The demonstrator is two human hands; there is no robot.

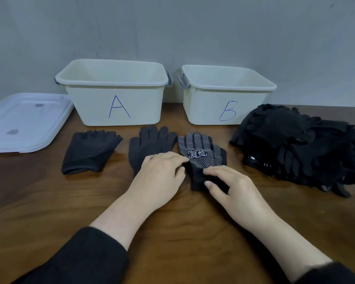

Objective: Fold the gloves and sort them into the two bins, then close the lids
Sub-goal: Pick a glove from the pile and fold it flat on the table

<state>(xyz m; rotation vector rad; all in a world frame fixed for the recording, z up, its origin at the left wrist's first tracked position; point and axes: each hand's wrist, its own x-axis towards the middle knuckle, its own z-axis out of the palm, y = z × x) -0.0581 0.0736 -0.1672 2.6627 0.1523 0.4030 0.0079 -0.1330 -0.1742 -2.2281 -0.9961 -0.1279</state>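
Both hands' grip, left (pixel 162 173) and right (pixel 232 187), loosely curled on dotted glove (pixel 201 154) cuff.

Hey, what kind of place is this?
Probably a plain sorting workstation: a wooden table against a bare grey wall, two bins lettered A and B, and a pile of black gloves.

Glove pile (pixel 307 148) cropped at right edge
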